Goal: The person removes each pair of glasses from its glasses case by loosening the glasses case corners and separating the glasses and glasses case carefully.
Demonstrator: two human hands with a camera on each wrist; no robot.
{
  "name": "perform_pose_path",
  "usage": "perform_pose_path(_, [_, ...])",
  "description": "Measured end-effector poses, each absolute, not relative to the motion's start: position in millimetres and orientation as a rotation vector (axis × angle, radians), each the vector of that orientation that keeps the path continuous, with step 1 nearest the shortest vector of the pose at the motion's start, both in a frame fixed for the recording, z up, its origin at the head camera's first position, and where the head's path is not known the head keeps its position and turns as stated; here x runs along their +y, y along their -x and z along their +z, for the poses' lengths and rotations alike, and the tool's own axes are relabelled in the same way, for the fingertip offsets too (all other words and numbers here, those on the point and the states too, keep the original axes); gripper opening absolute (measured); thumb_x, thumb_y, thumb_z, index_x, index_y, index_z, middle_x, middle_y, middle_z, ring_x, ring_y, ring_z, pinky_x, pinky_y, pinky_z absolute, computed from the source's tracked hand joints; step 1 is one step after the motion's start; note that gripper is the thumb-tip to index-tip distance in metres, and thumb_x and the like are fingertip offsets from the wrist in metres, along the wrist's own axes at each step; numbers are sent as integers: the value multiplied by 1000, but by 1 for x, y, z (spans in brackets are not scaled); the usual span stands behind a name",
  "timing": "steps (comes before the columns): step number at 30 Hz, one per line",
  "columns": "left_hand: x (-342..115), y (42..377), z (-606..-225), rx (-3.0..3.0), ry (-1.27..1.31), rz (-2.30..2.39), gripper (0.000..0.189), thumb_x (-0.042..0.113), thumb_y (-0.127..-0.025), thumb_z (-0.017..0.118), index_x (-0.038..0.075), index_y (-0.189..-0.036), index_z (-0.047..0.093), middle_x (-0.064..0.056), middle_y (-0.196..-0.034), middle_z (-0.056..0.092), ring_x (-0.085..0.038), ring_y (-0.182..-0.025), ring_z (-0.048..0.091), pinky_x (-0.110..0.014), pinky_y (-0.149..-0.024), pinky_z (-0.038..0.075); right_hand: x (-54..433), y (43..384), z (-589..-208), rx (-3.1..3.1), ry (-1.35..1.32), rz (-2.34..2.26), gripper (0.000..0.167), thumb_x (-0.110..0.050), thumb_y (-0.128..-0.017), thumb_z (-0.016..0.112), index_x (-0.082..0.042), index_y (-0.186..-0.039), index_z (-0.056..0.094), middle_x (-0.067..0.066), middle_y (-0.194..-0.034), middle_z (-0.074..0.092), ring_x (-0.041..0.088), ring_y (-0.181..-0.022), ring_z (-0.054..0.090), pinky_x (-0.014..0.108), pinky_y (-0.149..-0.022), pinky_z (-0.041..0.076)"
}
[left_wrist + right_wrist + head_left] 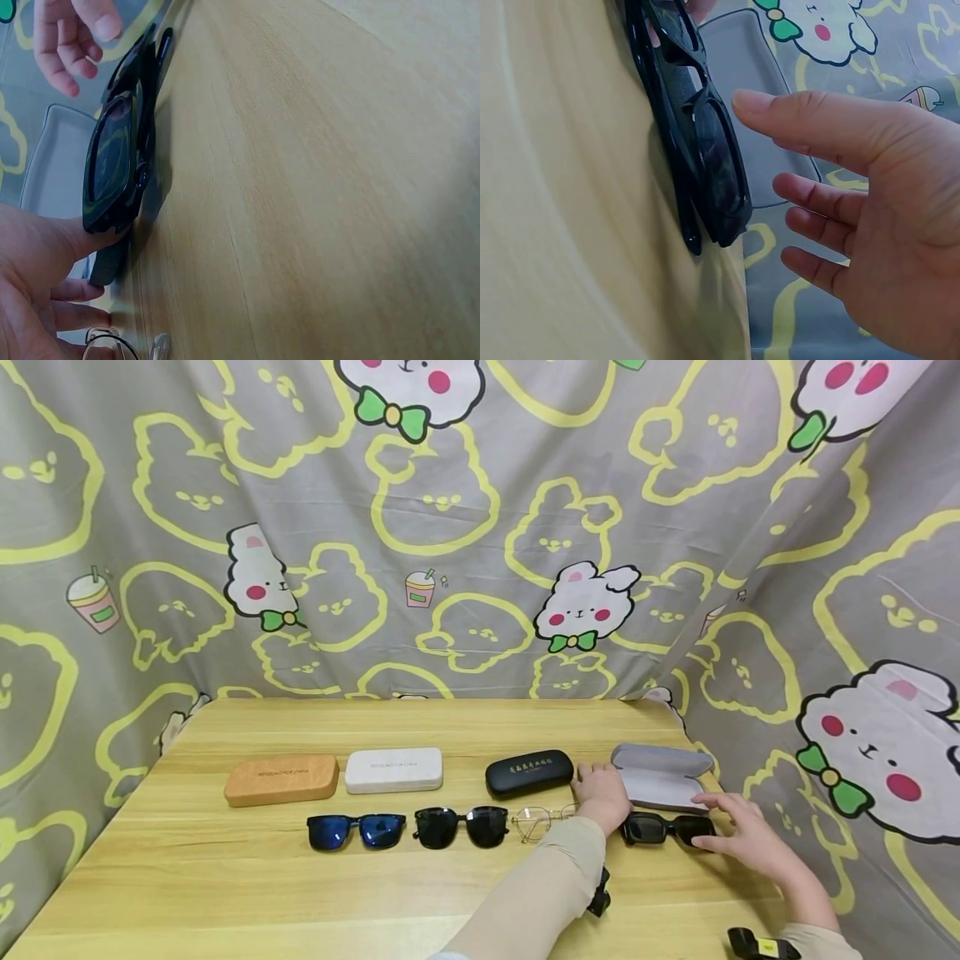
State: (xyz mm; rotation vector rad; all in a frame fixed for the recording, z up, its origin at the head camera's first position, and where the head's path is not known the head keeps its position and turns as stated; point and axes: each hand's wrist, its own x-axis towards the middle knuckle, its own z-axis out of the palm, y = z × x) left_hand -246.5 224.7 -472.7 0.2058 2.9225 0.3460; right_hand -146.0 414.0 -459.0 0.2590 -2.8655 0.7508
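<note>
Dark-lensed sunglasses (666, 830) with a thick black frame lie on the table in front of an open grey glasses case (660, 777). At their left end, my left hand (602, 795) pinches the frame between thumb and index finger, as the left wrist view (34, 277) shows for that hand. Its other fingers stretch past the black case. My right hand (753, 839) hovers at the right lens with fingers spread. In the right wrist view, a small gap separates the right thumb (754, 103) from the sunglasses (705, 142).
Left of them lie wire-rimmed glasses (534, 823), black sunglasses (461, 827) and blue-lensed sunglasses (356, 832). Behind stand a black case (529, 773), a white case (394, 771) and an orange-brown case (281, 780). A patterned curtain (465, 527) surrounds the wooden table (300, 902).
</note>
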Motion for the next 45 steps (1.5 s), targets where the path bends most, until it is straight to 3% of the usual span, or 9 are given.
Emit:
perform_pose_path(3, [225,246,-473,2920,-209,343,69,59,-77,73,30,-136,52,9,-137,54,-19,-136,41,-38,-104,45,415,147,-454,-2916,-213,752,57,-22,-77,82,-2,-124,58,20,-117,58,30,-105,42,39,-78,37])
perform_pose_path(8, [225,246,-473,2931,-200,348,67,59,-77,74,31,-133,53,9,-135,55,-18,-134,42,-38,-103,45,416,151,-445,-2931,-180,755,57,-25,-84,76,-1,-130,55,23,-121,56,32,-108,44,41,-79,43])
perform_pose_path(15, [225,246,-473,2929,-209,345,68,60,-77,73,30,-135,53,9,-136,54,-18,-134,42,-38,-102,46,420,158,-435,-2886,-164,778,48,-23,-88,72,-1,-127,57,21,-114,60,-4,-98,47,29,-76,48])
perform_pose_path(19, [224,246,-473,2929,-208,346,68,60,-77,73,30,-135,52,9,-136,54,-18,-134,42,-38,-102,46,422,166,-431,-2863,-144,762,45,-24,-90,70,1,-126,57,19,-109,61,-9,-89,47,23,-70,48])
perform_pose_path(26, [224,247,-474,2929,-201,329,69,61,-76,74,32,-134,52,11,-136,54,-17,-133,42,-37,-103,46,422,180,-425,-2839,-54,744,50,-30,-96,62,6,-129,54,21,-110,61,9,-88,56,21,-68,46])
perform_pose_path(32, [226,247,-474,2921,-193,341,70,61,-75,74,32,-135,51,10,-138,53,-17,-135,41,-37,-104,45,422,191,-425,-2760,-10,724,49,-34,-97,59,4,-128,56,23,-112,60,7,-91,53,21,-67,43])
perform_pose_path(37, [227,248,-475,2921,-191,340,70,61,-75,74,32,-135,51,10,-138,53,-18,-136,41,-38,-104,45,424,200,-426,-2735,20,747,53,-36,-99,56,7,-129,54,31,-124,52,45,-111,46,48,-80,43])
perform_pose_path(40, [227,249,-476,2923,-188,333,70,61,-76,74,32,-136,51,10,-138,53,-18,-135,41,-38,-105,44,426,206,-427,-2738,28,748,54,-38,-99,54,8,-128,54,33,-127,50,51,-117,38,63,-85,34])
perform_pose_path(45, [226,249,-474,2928,-199,332,68,61,-76,74,31,-134,53,9,-136,54,-18,-132,42,-37,-103,45,431,214,-431,-2764,44,721,52,-38,-99,54,7,-125,57,34,-128,49,53,-118,36,65,-88,31])
